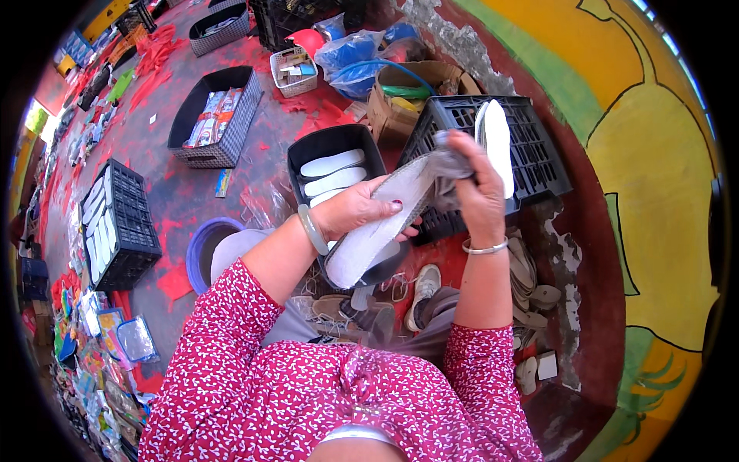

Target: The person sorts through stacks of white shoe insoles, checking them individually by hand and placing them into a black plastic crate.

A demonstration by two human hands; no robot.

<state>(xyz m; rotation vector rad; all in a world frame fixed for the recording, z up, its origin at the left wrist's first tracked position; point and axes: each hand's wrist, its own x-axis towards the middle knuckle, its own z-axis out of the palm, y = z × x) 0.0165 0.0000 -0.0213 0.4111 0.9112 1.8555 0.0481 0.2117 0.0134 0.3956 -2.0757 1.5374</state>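
The left hand (354, 209) clasped a white insole (377, 227) above the black tub (296, 158) of insoles; the right hand (477, 189) pinched a grey cloth (450, 165) against its toe end. Best done, I judged, with long strokes — insole held firm, cloth kept flat.

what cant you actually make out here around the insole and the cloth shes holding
Head view only:
- Insole: its middle is covered by the left hand, its top end by the grey cloth.
- Right hand: its fingertips are buried in the cloth, so the grip is unclear.
- Black tub behind the hands: how many insoles it holds is hidden by the left hand.
- Packets in the grey basket: too small to identify.
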